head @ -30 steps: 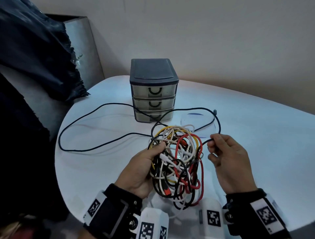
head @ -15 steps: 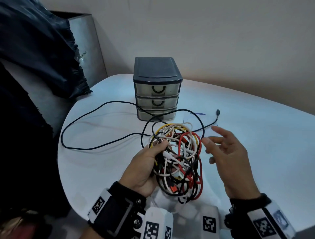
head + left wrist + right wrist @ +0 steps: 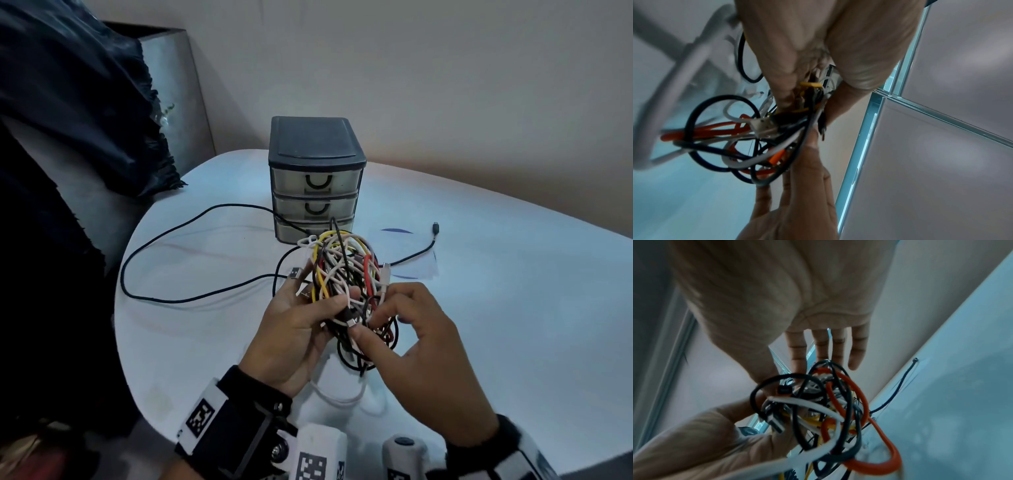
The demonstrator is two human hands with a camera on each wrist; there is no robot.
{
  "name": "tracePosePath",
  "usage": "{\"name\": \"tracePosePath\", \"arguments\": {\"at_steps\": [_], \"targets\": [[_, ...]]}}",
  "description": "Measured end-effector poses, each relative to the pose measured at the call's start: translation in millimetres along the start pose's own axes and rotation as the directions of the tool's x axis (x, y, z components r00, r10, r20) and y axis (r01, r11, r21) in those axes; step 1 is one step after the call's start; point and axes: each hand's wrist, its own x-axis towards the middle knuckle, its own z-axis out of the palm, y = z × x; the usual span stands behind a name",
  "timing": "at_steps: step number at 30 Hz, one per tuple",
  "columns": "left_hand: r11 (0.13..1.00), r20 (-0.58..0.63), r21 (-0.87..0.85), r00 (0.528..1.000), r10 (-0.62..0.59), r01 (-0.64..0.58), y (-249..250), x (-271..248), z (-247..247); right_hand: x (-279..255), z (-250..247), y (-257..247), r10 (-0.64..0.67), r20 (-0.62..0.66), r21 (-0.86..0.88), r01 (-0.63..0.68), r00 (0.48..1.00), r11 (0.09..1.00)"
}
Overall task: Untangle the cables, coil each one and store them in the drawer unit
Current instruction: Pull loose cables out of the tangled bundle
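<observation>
White tabletop (image 3: 513,325) around tangled cables (image 3: 346,274)

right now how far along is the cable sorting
Early. One black cable lies loose on the table, apparently pulled free but uncoiled. The left hand grips the bundle while the right hand picks at it. The drawer unit is closed; nothing looks coiled or stored.

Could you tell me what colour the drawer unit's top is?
Dark grey drawer unit; head view.
</observation>
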Motion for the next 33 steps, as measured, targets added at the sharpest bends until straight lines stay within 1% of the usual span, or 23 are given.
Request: {"name": "tracePosePath", "arguments": {"at_steps": [4, 7, 10, 12, 16, 19, 22, 27, 29, 30, 31, 33], "targets": [[0.996, 0.108, -0.09, 0.994, 0.01, 0.0, 0.4, 1.0, -4.7, 1.7, 0.4, 3.3, -0.015, -0.016, 0.081, 0.016, 1.0, 0.997], [0.994, 0.101, -0.105, 0.995, 0.018, -0.007, 0.7, 3.1, -7.3, 2.3, -0.3, 7.4, -0.074, -0.003, 0.086, 0.074, 0.997, 0.994], [0.996, 0.076, -0.09, 0.997, 0.016, -0.009, -0.2, 4.4, -7.4, 3.3, 0.9, 12.1, -0.108, 0.017, 0.051, 0.107, 0.994, 0.993], [0.995, 0.076, -0.096, 0.997, 0.011, -0.004, -0.8, 5.2, -7.8, 2.8, 1.8, 11.3, -0.095, 0.01, 0.022, 0.095, 0.995, 0.995], [0.995, 0.046, -0.099, 0.999, 0.021, -0.017, 1.4, 6.0, -11.2, 0.3, 0.4, 6.2, -0.084, 0.067, -0.095, 0.09, 0.994, 0.991], [0.993, 0.044, -0.116, 0.999, 0.023, -0.017, 2.7, 5.3, -11.0, 0.8, -1.0, 6.4, -0.1, -0.002, -0.111, 0.099, 0.995, 0.989], [0.993, 0.04, -0.115, 0.999, 0.023, -0.018, 1.0, 6.7, -10.4, 1.6, -0.1, 7.1, -0.084, -0.054, -0.154, 0.075, 0.995, 0.985], [0.993, 0.035, -0.11, 0.999, 0.037, -0.033, -2.9, 5.8, -11.1, 2.2, 2.5, 8.2, -0.056, -0.087, -0.304, 0.027, 0.995, 0.952], [0.994, 0.042, -0.097, 0.998, 0.047, -0.043, -4.0, 5.1, -11.0, 2.3, 2.8, 8.6, -0.079, -0.082, -0.334, 0.048, 0.993, 0.941], [0.995, 0.045, -0.086, 0.997, 0.055, -0.051, -4.6, 5.1, -10.5, 1.9, 2.5, 8.8, -0.093, -0.069, -0.307, 0.068, 0.993, 0.949], [0.996, 0.049, -0.068, 0.997, 0.067, -0.064, -5.0, 5.4, -9.7, 1.4, 1.9, 9.0, -0.097, -0.052, -0.242, 0.081, 0.994, 0.967], [0.994, 0.048, 0.0, 0.993, 0.111, -0.111, -6.0, 6.4, -7.9, 0.8, -0.1, 9.7, -0.059, -0.021, -0.078, 0.057, 0.998, 0.995]]}}
